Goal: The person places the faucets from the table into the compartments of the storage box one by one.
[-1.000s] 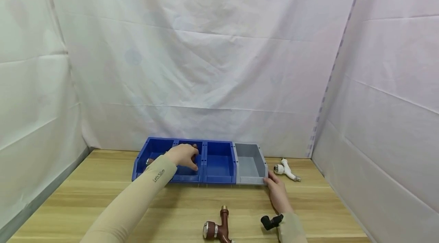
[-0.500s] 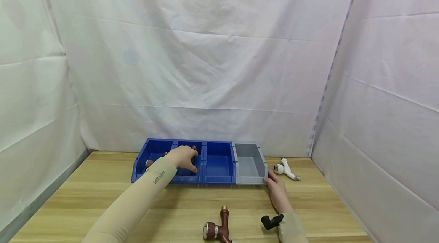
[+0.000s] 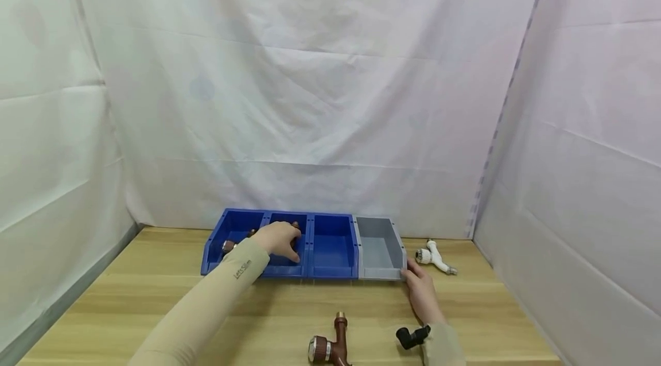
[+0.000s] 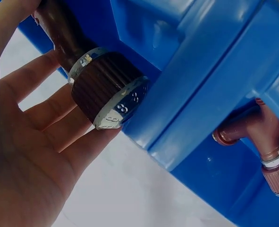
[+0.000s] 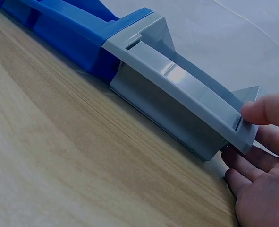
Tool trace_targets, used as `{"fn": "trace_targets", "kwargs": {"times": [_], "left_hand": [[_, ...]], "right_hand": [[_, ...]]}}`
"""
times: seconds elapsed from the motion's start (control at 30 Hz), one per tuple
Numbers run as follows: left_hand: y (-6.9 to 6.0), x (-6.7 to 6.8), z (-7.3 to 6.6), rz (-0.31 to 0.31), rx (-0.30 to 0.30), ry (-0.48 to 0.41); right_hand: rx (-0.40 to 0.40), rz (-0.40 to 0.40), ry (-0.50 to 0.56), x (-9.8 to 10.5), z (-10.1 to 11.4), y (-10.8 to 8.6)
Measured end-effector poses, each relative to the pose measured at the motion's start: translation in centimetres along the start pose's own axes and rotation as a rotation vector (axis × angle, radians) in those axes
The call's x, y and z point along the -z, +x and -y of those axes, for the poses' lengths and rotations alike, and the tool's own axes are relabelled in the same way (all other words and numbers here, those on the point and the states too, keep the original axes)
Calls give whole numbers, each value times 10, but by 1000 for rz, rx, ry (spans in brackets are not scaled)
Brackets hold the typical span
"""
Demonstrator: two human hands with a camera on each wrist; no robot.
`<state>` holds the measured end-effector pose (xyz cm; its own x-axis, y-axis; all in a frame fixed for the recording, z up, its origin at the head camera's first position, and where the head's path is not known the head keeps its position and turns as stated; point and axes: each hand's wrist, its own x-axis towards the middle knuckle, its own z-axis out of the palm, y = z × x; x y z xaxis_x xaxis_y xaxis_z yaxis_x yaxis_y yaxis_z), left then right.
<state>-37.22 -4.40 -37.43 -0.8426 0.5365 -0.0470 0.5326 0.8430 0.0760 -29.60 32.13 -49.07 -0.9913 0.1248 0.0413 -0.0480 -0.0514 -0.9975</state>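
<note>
My left hand (image 3: 276,240) reaches into the second blue bin (image 3: 289,270) from the left. In the left wrist view it holds a dark brown faucet (image 4: 101,85) with a ribbed, silver-edged knob; thumb and fingers lie around its body, and its upper end is cut off by the frame. Another brown faucet (image 4: 264,130) lies in the neighbouring blue bin, partly hidden by my sleeve in the head view. My right hand (image 3: 422,294) grips the front right corner of the grey bin (image 5: 172,113), thumb on top and fingers beneath.
A third blue bin (image 3: 333,270) joins the grey one in the row. Right of the row lies a white faucet (image 3: 435,257). Nearer on the wooden table (image 3: 268,320) are a brown faucet (image 3: 339,343) and a black elbow-shaped piece (image 3: 410,337), close to the right wrist.
The head view has shifted slightly. Both hands stay nearly where they were, the left in the second blue bin and the right at the grey bin's corner.
</note>
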Motion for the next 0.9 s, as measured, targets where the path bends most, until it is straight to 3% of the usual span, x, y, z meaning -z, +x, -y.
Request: {"fn": "trace_targets", "kwargs": {"times": [0.2, 0.47, 0.9], "left_hand": [[3, 3, 0, -3, -22, 3], [1, -4, 6, 23, 10, 3], [3, -3, 8, 6, 3, -15]], "right_hand": [[13, -11, -37, 3, 2, 2], [2, 4, -42, 0, -6, 3], [21, -9, -47, -1, -7, 6]]}}
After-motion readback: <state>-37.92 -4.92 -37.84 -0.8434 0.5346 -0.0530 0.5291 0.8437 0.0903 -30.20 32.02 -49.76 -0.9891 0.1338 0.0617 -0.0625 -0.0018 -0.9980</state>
